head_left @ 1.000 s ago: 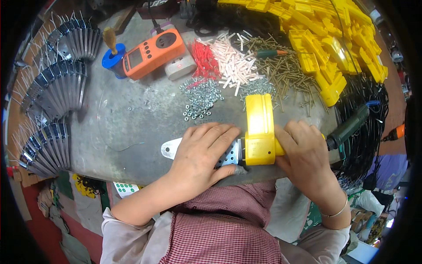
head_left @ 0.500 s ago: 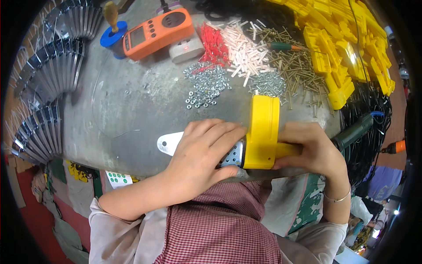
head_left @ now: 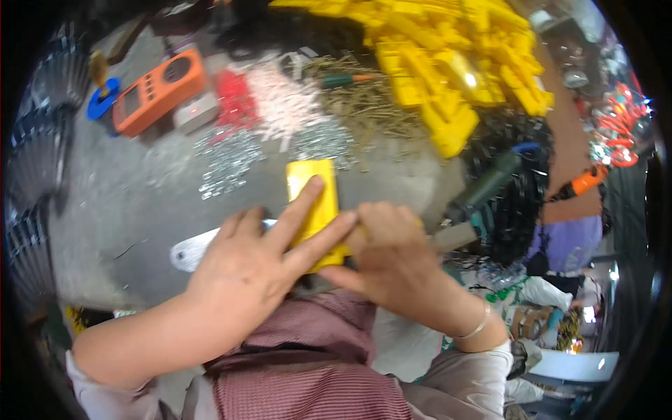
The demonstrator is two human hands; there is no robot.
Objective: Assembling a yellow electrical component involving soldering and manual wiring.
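Observation:
A tool lies across the near edge of the table, with a flat silver metal plate [head_left: 187,252] rounded at its left end and a yellow plastic housing [head_left: 327,203] at its right. My left hand [head_left: 241,269] is wrapped over the metal part, two fingers stretched onto the housing. Closed at the right side of the housing is my right hand [head_left: 395,259]; a sliver of yellow shows by its knuckles, and most of what it grips is hidden. The picture is blurred by motion.
Beyond the hands lie heaps of metal nuts [head_left: 227,164], white sleeves [head_left: 283,101], red pieces [head_left: 236,98] and brass-coloured screws [head_left: 378,112]. An orange meter [head_left: 157,91] stands at the back left. Yellow housings [head_left: 448,63] pile up at the back right, near a dark green cylindrical tool [head_left: 486,185].
The whole view has shifted to the right. My left index and middle fingers now stretch over the yellow housing, and my right hand has come closer to my left hand.

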